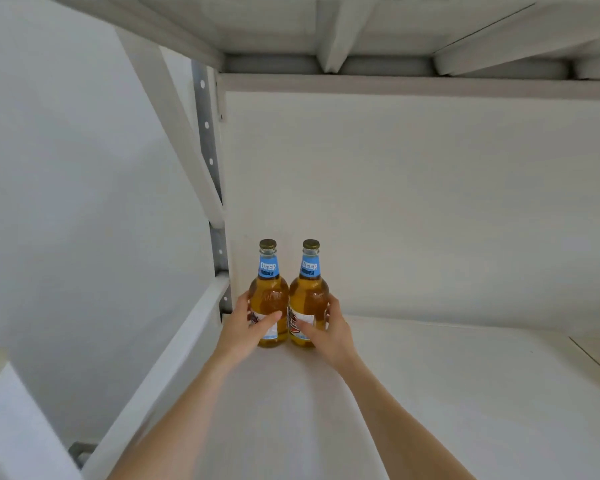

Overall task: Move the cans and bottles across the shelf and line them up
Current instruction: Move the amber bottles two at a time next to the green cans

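Where the smooth white shelf (430, 393) met its back panel, two round-bellied amber glass bottles were stood upright, touching. The left bottle (270, 296) was clasped by the curled fingers of the left hand (245, 332), the right bottle (308, 296) by the right hand (330, 332).

White shelf board (430, 393), evenly lit.
Back panel (413, 202) stands behind; perforated grey upright (207, 133) at left rear corner; pale wall (66, 168) beyond.
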A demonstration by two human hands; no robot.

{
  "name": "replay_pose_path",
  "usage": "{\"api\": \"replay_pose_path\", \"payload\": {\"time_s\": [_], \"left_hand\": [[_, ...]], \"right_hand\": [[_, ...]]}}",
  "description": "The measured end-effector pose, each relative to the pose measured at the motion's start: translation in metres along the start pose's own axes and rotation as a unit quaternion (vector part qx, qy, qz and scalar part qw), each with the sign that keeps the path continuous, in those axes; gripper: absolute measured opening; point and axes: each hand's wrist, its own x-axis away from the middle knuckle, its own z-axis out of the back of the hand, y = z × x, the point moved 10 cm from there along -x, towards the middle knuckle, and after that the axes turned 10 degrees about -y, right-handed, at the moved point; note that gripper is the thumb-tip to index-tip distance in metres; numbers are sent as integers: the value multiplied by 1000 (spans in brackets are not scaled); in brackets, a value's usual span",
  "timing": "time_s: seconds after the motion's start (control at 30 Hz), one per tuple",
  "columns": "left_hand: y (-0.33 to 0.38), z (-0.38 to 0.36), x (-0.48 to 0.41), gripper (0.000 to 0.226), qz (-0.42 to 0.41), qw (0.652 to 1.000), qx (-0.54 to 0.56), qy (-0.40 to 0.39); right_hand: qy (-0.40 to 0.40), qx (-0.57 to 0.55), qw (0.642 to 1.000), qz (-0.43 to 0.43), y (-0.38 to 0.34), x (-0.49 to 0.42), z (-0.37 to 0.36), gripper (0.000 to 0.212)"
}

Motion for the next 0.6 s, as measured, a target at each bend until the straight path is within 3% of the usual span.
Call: {"api": "replay_pose_path", "payload": {"time_s": [0.13, 0.37, 0.5, 0.6], "left_hand": [[-5, -5, -8, 77, 17, 996, 83, -16], [-3, -5, 4, 79, 29, 998, 63, -5], [-6, -4, 21, 83, 37, 996, 76, 6], [-10, -3, 38, 74, 53, 991, 122, 23]], "right_hand": [[-18, -82, 996, -3, 5, -9, -6, 77], [3, -68, 998, -1, 2, 1, 1, 73], [-3, -113, 993, -21, 8, 18, 3, 74], [-6, -163, 986, -34, 13, 35, 5, 70]]}}
